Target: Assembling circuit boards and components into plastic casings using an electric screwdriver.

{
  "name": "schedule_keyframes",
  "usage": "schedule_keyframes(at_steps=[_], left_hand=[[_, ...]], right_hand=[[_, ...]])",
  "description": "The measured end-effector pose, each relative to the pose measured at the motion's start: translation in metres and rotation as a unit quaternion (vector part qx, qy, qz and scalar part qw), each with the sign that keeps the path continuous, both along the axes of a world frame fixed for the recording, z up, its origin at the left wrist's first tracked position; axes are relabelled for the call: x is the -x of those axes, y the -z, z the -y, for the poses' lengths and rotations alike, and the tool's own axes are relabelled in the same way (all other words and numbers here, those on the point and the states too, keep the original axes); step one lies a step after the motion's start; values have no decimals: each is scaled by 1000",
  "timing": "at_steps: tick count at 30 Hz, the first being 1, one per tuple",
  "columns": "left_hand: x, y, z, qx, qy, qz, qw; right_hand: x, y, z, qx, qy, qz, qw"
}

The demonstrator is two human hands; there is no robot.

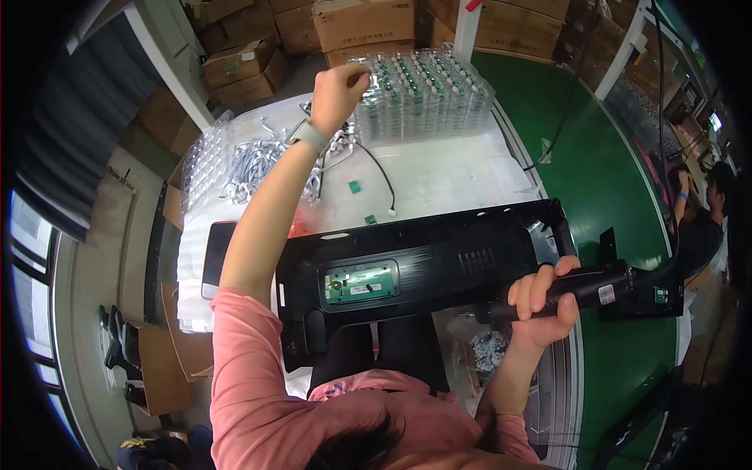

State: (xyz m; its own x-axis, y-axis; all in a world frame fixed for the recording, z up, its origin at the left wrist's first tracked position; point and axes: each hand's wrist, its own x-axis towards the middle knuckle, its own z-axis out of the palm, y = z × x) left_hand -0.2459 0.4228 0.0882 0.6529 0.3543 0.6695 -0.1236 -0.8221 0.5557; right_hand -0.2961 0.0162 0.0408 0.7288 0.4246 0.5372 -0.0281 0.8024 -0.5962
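My left hand (338, 95), with a watch on its wrist, reaches out to the near left corner of a stack of clear plastic trays (427, 117) holding green circuit boards. Its fingers are curled together at the tray edge; whether anything is between them is hidden. My right hand (544, 301) is wrapped round a black, cylindrical electric screwdriver (599, 288), held level over the right end of a long black plastic housing (439, 254). This housing lies across the table's near edge and above my lap. A green circuit board (364, 284) sits in its rectangular recess.
White cables (254, 168) are heaped on the white table, left of a thin black cable (384, 172). Small green boards (355, 186) lie near it. A phone (215, 258) rests at the left edge. Another person (709, 211) is at far right; cartons (364, 27) stand behind.
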Motion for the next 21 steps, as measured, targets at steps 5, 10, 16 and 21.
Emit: schedule_keyframes(at_steps=[5,10,16,21], left_hand=[[97,20,-6,282,68,-97,952],[186,50,-19,463,89,-100,876],[233,27,13,486,164,-179,840],[232,8,29,411,289,-303,810]], right_hand=[[7,-6,-22,-8,-57,-16,998],[23,-12,-52,-4,-116,-16,993],[38,-20,-89,30,-141,-11,989],[46,-22,-116,70,-153,7,986]])
